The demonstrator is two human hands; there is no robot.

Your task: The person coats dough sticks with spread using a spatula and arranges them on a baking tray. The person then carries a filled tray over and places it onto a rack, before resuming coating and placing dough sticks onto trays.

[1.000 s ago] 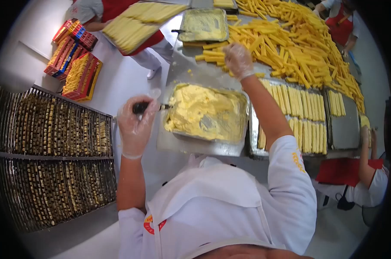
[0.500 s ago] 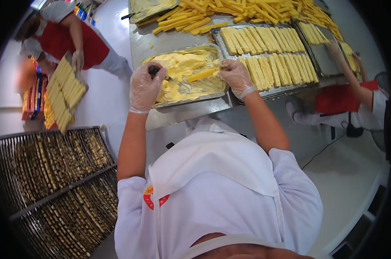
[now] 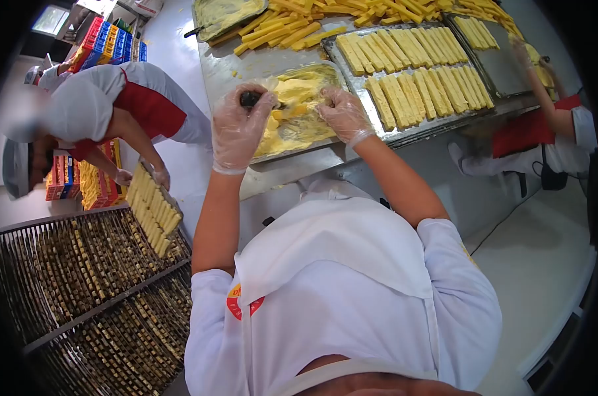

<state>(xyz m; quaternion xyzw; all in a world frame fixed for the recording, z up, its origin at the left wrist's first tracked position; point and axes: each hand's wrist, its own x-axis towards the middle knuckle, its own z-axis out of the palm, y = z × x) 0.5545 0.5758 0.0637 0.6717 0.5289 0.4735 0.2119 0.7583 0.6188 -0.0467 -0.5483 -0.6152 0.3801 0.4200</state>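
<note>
My left hand [image 3: 241,132], in a clear plastic glove, is closed around the black handle of a spreading tool [image 3: 249,99]. Most of the blade is hidden by my fingers and the cream. Gloved too, my right hand [image 3: 345,113] pinches the end of a yellow stick [image 3: 302,110], which looks like cake or bread. The stick lies over a metal pan [image 3: 339,82] smeared with pale yellow cream [image 3: 298,135], and the tool is close to its left end. Right of the pan, cream-coated sticks [image 3: 421,96] lie in two rows on a baking tray.
Plain yellow sticks [image 3: 286,30] are heaped along the back of the metal table [image 3: 226,69]. Left, a co-worker [image 3: 137,99] holds a loaded tray [image 3: 152,208] over a slotted rack [image 3: 81,264]. At right, another co-worker's arm [image 3: 540,89] reaches to a dark tray [image 3: 507,76].
My hands have come closer together, and the stick has moved left toward the tool. The co-worker at left has bent down and brought the tray over the rack.
</note>
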